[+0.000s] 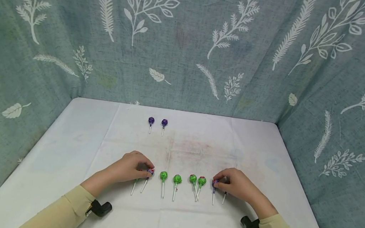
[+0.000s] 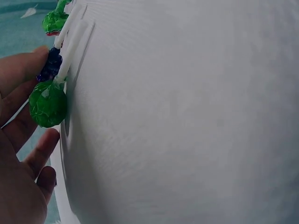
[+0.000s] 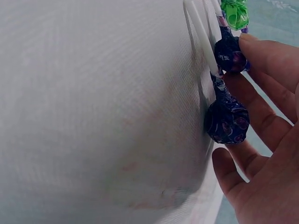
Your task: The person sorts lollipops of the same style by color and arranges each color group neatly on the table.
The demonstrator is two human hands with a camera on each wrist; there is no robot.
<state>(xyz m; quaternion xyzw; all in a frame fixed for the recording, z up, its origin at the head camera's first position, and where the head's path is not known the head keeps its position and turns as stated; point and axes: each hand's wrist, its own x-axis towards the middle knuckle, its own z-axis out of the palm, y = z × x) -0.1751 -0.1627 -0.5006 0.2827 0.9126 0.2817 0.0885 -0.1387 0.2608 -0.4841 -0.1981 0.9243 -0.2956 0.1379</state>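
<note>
My left hand pinches the head of a purple lollipop between thumb and fingers at the left end of a row on the table. Close beside it, nearer the palm, lies a green lollipop, mostly covered by the hand in the head view. At the row's right end my right hand has thumb and fingers on the head of another purple lollipop. A second purple lollipop lies under that palm; only its stick shows clearly in the head view.
Between the hands lie green lollipops: one, another, and a pair with crossing sticks. Two purple lollipops lie farther back on the white table. Patterned curtains stand behind and at both sides.
</note>
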